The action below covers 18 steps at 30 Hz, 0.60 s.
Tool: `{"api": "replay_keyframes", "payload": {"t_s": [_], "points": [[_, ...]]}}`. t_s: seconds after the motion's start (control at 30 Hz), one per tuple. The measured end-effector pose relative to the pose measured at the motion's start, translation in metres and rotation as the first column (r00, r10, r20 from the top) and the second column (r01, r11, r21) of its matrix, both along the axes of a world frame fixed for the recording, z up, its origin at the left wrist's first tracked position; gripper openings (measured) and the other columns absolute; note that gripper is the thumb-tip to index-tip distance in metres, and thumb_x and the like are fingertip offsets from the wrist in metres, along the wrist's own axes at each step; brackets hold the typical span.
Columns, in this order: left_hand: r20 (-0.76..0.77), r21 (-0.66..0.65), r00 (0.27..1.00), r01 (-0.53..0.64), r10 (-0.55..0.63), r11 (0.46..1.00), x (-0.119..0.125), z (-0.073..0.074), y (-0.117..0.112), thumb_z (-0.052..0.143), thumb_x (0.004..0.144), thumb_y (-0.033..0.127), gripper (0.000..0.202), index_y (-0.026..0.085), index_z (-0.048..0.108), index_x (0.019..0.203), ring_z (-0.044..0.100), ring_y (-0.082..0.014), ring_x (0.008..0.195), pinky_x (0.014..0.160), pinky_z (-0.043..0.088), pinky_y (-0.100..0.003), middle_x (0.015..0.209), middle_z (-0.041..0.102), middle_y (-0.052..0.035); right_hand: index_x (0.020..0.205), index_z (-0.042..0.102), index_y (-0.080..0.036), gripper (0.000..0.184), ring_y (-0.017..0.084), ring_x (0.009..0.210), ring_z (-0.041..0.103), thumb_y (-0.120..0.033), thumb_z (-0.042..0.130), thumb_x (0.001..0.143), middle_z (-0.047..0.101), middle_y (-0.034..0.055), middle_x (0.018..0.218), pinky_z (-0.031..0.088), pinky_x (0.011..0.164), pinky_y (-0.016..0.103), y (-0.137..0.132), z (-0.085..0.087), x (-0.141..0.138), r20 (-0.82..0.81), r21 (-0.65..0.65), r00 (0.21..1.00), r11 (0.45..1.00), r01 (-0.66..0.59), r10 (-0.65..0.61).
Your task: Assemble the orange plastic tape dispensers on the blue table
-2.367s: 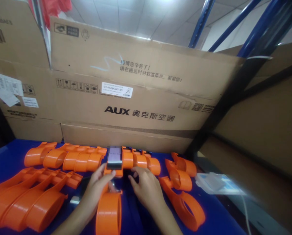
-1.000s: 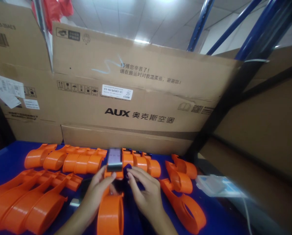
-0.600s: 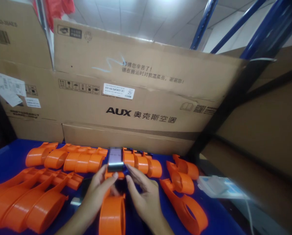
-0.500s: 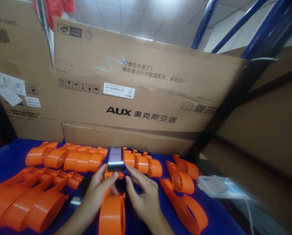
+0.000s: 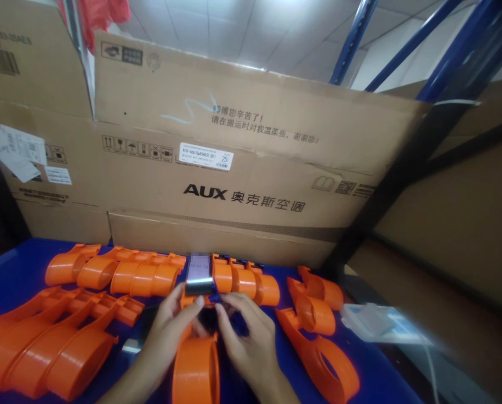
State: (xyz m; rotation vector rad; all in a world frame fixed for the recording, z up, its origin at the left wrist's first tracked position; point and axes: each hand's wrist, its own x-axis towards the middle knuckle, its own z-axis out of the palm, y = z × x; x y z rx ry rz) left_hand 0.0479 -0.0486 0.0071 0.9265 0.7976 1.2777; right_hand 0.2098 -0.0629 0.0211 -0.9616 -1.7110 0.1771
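Observation:
My left hand (image 5: 170,317) is closed around the narrow end of an orange plastic part with a wide ring-shaped band (image 5: 195,370), its thumb lying on top. The band hangs toward me, below the fingers. Opposite it, my right hand (image 5: 251,331) pinches a small dark blue piece (image 5: 214,298) at the far end of the same part. Fingertips hide where the two pieces meet. Just behind my hands, a phone-like object with a pale screen (image 5: 199,272) leans upright.
Similar orange parts lie in rows at left (image 5: 82,359), at back left (image 5: 144,278) and at right (image 5: 331,365). Several back parts (image 5: 245,280) carry dark blue pieces. A cardboard wall (image 5: 150,185) closes the rear. A clear plastic case (image 5: 373,320) sits beside the blue surface (image 5: 7,261).
My right fingers have shifted slightly on the dark blue piece, which shows a bit more. The held orange part has swung a little to the right.

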Motion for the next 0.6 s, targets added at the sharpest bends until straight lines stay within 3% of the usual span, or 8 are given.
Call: {"api": "replay_keyframes", "payload": {"t_s": [0.13, 0.37, 0.6], "points": [[-0.001, 0.007, 1.000, 0.000, 0.000, 1.000, 0.0005, -0.0018, -0.0004, 0.077, 0.080, 0.042, 0.047, 0.017, 0.063, 0.117, 0.063, -0.0137, 0.050, 0.055, 0.052, -0.024, 0.068, 0.071, -0.0015, 0.099, 0.074, -0.021, 0.012, 0.020, 0.073, 0.072, -0.019, 0.064, 0.091, 0.075, 0.0073, 0.086, 0.061, 0.069, 0.031, -0.0007, 0.0012, 0.0000, -0.010, 0.022, 1.000, 1.000, 0.002, -0.002], [-0.016, -0.013, 1.000, -0.014, 0.014, 1.000, 0.0007, -0.0014, -0.0012, 0.077, 0.081, 0.041, 0.048, 0.016, 0.061, 0.118, 0.062, -0.0133, 0.050, 0.056, 0.053, -0.024, 0.068, 0.070, -0.0012, 0.103, 0.076, -0.023, 0.027, 0.025, 0.077, 0.072, -0.043, 0.071, 0.085, 0.075, 0.0109, 0.086, 0.063, 0.065, 0.034, 0.0049, 0.0065, -0.0011, -0.004, 0.096, 1.000, 0.995, 0.008, -0.007], [-0.029, -0.009, 1.000, -0.010, 0.010, 1.000, 0.0004, -0.0040, -0.0009, 0.076, 0.081, 0.042, 0.049, 0.018, 0.060, 0.121, 0.063, -0.0139, 0.051, 0.058, 0.054, -0.026, 0.072, 0.072, -0.0022, 0.103, 0.076, -0.024, 0.022, 0.026, 0.078, 0.073, -0.038, 0.071, 0.086, 0.076, 0.0110, 0.089, 0.063, 0.067, 0.036, 0.0036, 0.0047, -0.0006, 0.041, 0.133, 0.999, 0.991, 0.003, -0.008]]}}
